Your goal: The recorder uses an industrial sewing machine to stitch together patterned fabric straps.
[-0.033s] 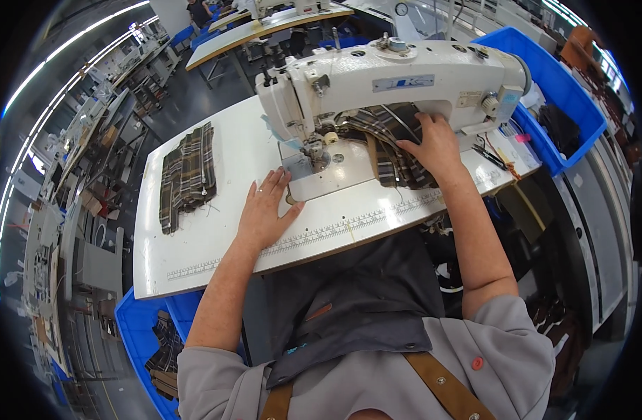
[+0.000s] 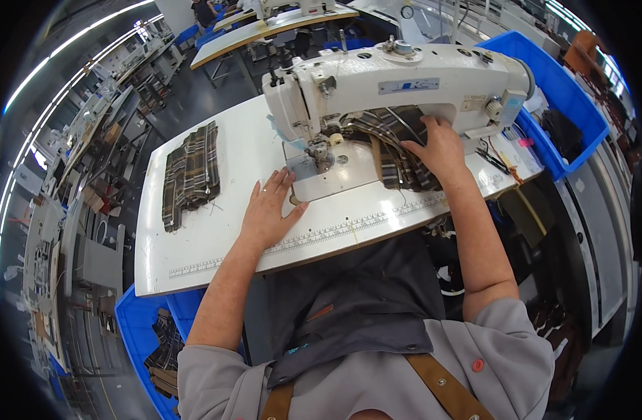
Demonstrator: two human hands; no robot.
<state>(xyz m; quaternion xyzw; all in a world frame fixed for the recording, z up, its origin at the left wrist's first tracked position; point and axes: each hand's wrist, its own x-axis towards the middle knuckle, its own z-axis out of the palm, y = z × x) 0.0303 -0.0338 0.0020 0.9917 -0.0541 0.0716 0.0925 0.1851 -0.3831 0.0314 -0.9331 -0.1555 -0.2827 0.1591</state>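
A white sewing machine (image 2: 398,70) stands on a white worktable (image 2: 244,126). Brown, black and white plaid fabric (image 2: 389,143) lies bunched under its arm, to the right of the needle area. My right hand (image 2: 438,145) rests on the right side of that fabric, thumb spread away from the fingers; the fingertips are partly hidden beneath the machine arm. Flat on the tabletop, just left of the metal needle plate (image 2: 342,171), lies my left hand (image 2: 270,208) with fingers stretched and nothing held. A stack of plaid fabric pieces (image 2: 190,175) sits at the table's left.
A ruler strip (image 2: 314,236) runs along the table's front edge. Black-handled snips (image 2: 494,161) lie by the machine's right end. One blue bin (image 2: 573,150) stands right of the table, another blue bin (image 2: 135,322) with plaid pieces at lower left. Another worktable (image 2: 230,47) stands beyond.
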